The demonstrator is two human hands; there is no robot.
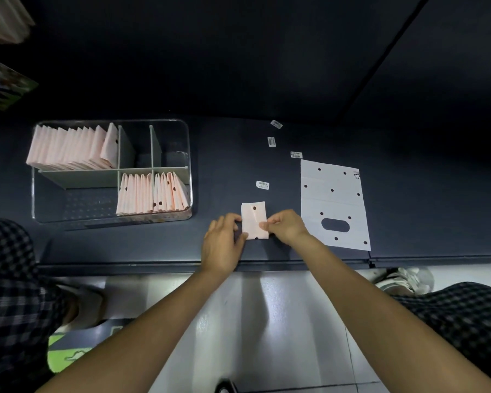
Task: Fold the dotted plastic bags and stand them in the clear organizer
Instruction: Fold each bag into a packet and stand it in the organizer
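A small folded pink dotted bag [253, 219] lies near the front edge of the dark table [238, 171]. My left hand [224, 242] holds its left edge, thumb on the lower corner. My right hand [285, 226] pinches its right edge with curled fingers. A flat, unfolded white dotted bag [335, 202] with an oval handle hole lies just to the right. The clear organizer [182, 214] stands at the left, with several folded pink bags [68, 148] upright in its back left compartment and more folded bags [150, 194] in two front compartments.
Several small white stickers [262, 185] lie scattered on the table behind the hands. The table's front edge [295, 263] runs just below my wrists. Shoes and checked trouser legs show on the floor at both sides.
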